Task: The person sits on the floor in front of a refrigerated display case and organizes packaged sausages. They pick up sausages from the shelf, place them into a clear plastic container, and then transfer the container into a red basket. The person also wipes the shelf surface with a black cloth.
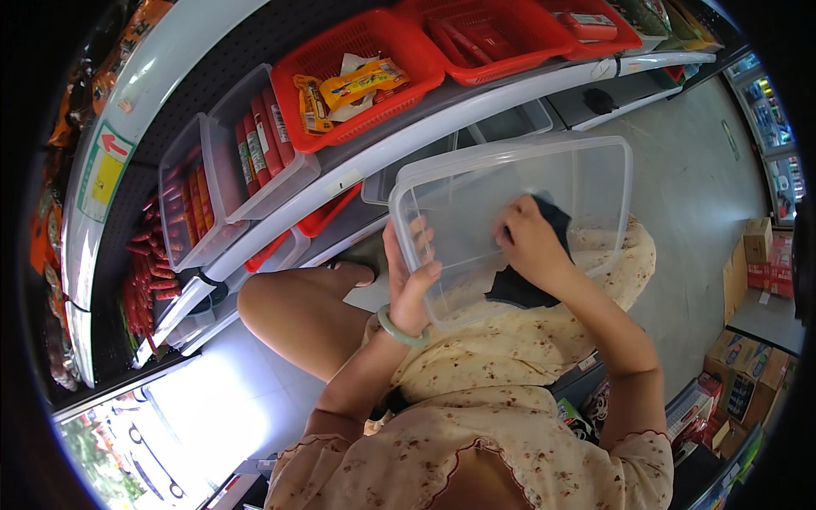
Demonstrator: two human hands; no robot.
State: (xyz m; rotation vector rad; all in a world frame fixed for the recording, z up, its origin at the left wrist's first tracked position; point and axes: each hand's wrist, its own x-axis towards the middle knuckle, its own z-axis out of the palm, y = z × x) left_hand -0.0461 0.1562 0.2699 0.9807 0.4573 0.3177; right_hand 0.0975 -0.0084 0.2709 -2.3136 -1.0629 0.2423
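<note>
A clear plastic bin (586, 183) is tilted up in front of me, its open side toward me. My left hand (410, 268) grips its left rim, thumb on one side and fingers showing through the clear wall. Inside the bin, my right hand (531, 242) is closed on a dark cloth (525, 291). Part of the cloth hangs below the hand and part shows above the wrist. The right fingertips press toward the bin's inner wall and are partly blurred.
Ahead runs a shelf with red baskets (361, 126) and clear bins of packaged sausages (265, 140). A yellow packet (361, 82) lies in the nearest basket. Lower shelves sit beneath. Cardboard boxes (741, 361) stand at the right, and lit drink coolers (769, 110) are farther off.
</note>
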